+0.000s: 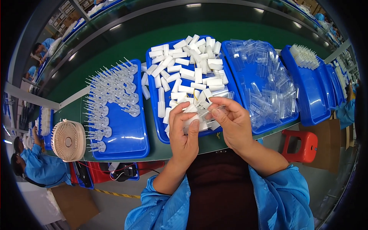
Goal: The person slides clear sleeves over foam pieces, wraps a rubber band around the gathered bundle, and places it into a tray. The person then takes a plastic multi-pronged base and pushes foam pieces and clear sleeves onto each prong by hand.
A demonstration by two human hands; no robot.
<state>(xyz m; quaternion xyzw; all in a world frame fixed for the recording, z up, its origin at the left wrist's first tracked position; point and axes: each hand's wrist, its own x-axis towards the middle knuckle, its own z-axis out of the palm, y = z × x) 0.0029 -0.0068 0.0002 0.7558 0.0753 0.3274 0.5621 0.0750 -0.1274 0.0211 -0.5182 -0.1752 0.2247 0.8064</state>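
My left hand [183,132] is closed around a white block [190,120], gripped between thumb and fingers. In my right hand [237,124], a clear plastic sleeve [207,113] is pinched between thumb and forefinger, its end close to the white block. Whether the sleeve's end touches or surrounds the block, I cannot tell. Both hands are raised over the near edge of a blue tray [154,115] heaped with white blocks [186,73]. Several clear sleeves lie in the blue tray [245,76] to its right.
On the left, a blue tray [126,134] holds white parts with thin stems [109,92]. A beige fan [68,140] stands beside it. Stacked blue trays [312,92] are at far right, near a red stool [301,145]. Behind the trays runs a green surface [122,46]. Other people [46,163] sit at left.
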